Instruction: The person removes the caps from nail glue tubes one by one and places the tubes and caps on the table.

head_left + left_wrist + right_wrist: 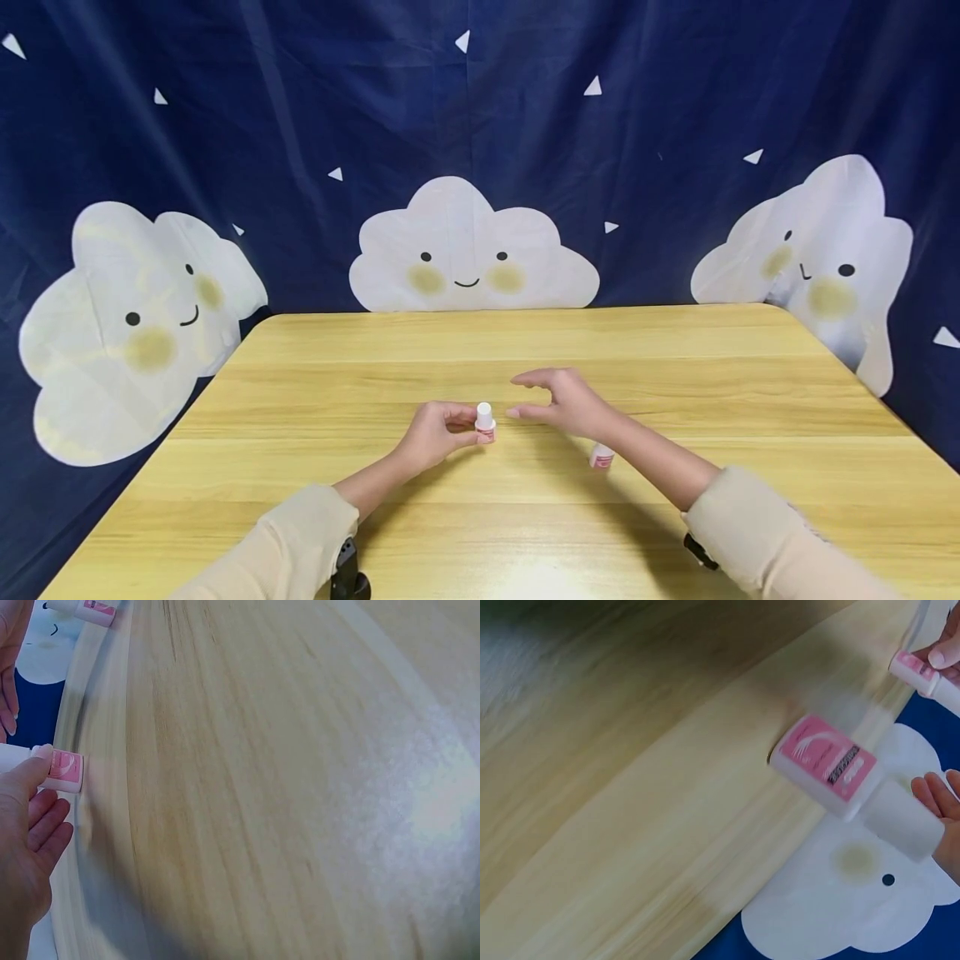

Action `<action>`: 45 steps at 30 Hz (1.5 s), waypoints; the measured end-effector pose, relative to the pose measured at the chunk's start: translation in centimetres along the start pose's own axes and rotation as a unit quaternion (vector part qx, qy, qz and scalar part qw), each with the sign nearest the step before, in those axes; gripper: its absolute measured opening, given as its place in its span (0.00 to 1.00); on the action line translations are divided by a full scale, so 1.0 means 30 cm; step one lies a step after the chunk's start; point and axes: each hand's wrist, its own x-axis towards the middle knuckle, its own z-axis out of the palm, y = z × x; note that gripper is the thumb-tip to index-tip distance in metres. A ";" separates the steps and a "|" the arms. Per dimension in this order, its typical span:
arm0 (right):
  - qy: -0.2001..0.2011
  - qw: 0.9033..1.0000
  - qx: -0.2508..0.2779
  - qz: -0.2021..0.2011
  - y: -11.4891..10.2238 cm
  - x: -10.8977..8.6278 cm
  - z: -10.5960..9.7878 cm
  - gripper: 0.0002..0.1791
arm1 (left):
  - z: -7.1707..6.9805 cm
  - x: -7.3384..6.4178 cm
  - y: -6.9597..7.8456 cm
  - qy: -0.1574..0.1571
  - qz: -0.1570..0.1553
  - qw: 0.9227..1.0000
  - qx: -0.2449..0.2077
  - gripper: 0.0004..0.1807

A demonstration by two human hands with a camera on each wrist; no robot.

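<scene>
held bottle [485, 425]: small, white-capped and pink-labelled, it stands upright at the end of your left hand's reach; whether its base touches the wooden table [465, 533] is hard to tell.

left hand [437, 433]: to the left of the held bottle, you pinch it low on its body, thumb across the pink label in the left wrist view.

right hand [566, 404]: to the right of the held bottle and apart from it, your thumb and fingers spread with nothing between them, their gap facing the bottle.

second bottle [601, 457]: to the right of the held bottle and nearer to you, a matching one appears upright beneath your right wrist, which hides its cap in the head view; the right wrist view shows the white cap [904, 825] in place.

key relation: both long axes look vertical. from your right hand's gap, the held bottle lies straight off to the left; the second bottle sits back toward you, nearer to your right hand than to your left. judged from here, either grip turns on a sideways approach to an upright body.

backdrop: beyond the held bottle, a smiling cloud [472, 242] decorates the navy curtain [525, 142].
</scene>
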 end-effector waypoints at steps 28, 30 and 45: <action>0.059 0.995 0.083 -0.002 -0.029 0.043 0.136 0.12 | 0.019 0.007 -0.004 0.022 0.036 0.998 0.041 0.11; 0.063 0.994 0.084 -0.003 -0.031 0.044 0.140 0.11 | 0.020 0.007 -0.003 0.025 0.040 0.998 0.045 0.11; 0.062 0.992 0.106 0.001 -0.041 0.059 0.154 0.05 | 0.017 0.004 0.002 0.028 0.033 0.998 0.053 0.09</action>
